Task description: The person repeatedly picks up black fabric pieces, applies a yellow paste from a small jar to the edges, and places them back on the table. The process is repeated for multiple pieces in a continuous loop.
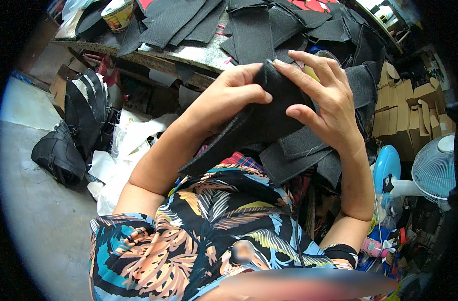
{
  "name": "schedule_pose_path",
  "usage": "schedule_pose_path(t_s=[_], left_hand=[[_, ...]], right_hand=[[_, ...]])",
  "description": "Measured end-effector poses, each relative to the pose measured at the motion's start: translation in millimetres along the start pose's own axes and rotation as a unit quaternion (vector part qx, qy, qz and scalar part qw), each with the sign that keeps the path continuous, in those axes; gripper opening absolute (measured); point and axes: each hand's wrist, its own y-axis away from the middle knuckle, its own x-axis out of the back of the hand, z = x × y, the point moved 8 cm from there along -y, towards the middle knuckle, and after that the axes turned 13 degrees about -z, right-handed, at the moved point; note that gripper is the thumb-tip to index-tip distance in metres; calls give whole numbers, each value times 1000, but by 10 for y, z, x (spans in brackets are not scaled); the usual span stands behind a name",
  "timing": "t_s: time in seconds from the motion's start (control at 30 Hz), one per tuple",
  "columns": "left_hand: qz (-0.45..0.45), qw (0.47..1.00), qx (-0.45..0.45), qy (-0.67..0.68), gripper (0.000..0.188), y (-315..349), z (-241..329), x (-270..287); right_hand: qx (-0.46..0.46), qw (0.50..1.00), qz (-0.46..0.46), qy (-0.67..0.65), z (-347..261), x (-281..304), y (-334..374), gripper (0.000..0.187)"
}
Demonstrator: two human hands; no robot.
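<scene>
A black fabric piece (271, 118) is held up in front of my chest, its top corner pointing away and its long edge slanting down to the left. My left hand (231, 93) grips its upper left edge, thumb on the near face and the other fingers hidden behind. On the right side, my right hand (327, 95) has its fingers and thumb apart. Its index fingertip is at the top corner and seems to touch it. Similar black pieces (302, 153) lie beyond and below the held one, partly covered by it.
More black pieces (181, 25) and a printed tub (118, 16) lie on the worktable (201, 52). Left on the floor are bundled black pieces (61, 155) and white cloth scraps (133, 133). At right stand a white and blue fan (432, 170) and cardboard boxes (402, 105).
</scene>
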Motion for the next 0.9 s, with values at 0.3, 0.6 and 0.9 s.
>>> schedule_pose_path(t_s=[0.3,0.6,0.9], left_hand=[[56,995,-42,66,21,61,36,393],[153,978,-94,101,26,156,145,498],[201,964,-138,-108,14,107,231,327]], right_hand=[[9,996,25,84,-122,26,146,61],[-97,982,4,159,782,145,161,50],[-223,918,-219,245,1371,-559,10,80]])
